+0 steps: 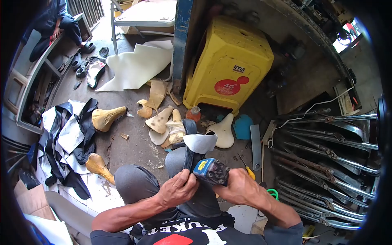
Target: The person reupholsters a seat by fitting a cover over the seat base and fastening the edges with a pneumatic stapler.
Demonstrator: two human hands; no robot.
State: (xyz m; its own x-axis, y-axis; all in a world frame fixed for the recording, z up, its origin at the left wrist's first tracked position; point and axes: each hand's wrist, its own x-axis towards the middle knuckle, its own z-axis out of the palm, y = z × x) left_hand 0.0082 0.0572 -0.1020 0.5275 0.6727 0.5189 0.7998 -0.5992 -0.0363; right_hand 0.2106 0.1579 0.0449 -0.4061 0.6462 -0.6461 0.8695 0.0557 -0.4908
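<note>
My right hand (241, 185) is closed round the handle of a staple gun (210, 170), a grimy tool with a blue top and yellow label. Beside it, the fingers of my left hand (179, 188) pinch the edge of a black seat cover (188, 157). The cover's white lining (200, 143) is folded up above my knee, close to the tool's front. What lies under the tool is hidden. Past my knees, cream saddle pads (223, 132) and worn foam pieces (159, 119) lie on the floor.
A yellow plastic stool (232, 69) lies tipped ahead. Metal chair frames (326, 159) are stacked at right, near a yellow-handled screwdriver (249, 171). Black and white material scraps (71, 139) and yellowed saddle foams (107, 118) lie at left. Another person (57, 24) sits at the upper left.
</note>
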